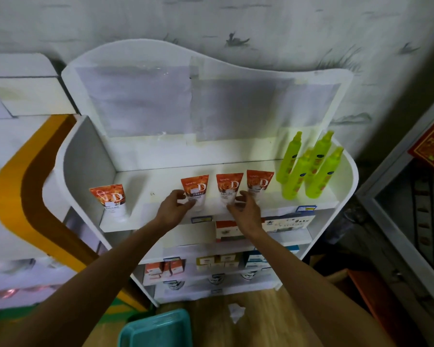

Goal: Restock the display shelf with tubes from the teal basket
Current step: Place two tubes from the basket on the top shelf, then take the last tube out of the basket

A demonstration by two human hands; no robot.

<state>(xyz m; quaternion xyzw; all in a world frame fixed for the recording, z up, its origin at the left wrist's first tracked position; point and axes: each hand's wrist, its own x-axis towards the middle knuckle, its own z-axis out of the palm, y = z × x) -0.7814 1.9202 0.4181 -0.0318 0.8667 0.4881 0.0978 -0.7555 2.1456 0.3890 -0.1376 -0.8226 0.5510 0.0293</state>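
Note:
Several orange-and-white tubes stand cap-down on the top board of the white display shelf (pixel 145 216). One tube (pixel 110 199) stands alone at the left. My left hand (pixel 173 209) pinches the base of the second tube (pixel 195 190). My right hand (pixel 246 209) holds the lower end of the third tube (pixel 229 187). A fourth tube (pixel 259 182) stands just right of it. The teal basket (pixel 158 330) lies on the floor below, only partly in view; I cannot see its contents.
Several lime-green spray bottles (pixel 308 169) crowd the shelf's right end. Lower shelves hold small boxes (pixel 218 262). A white-and-orange cabinet (pixel 23 176) stands to the left, a glass case (pixel 411 221) to the right. Crumpled paper (pixel 236 312) lies on the wooden floor.

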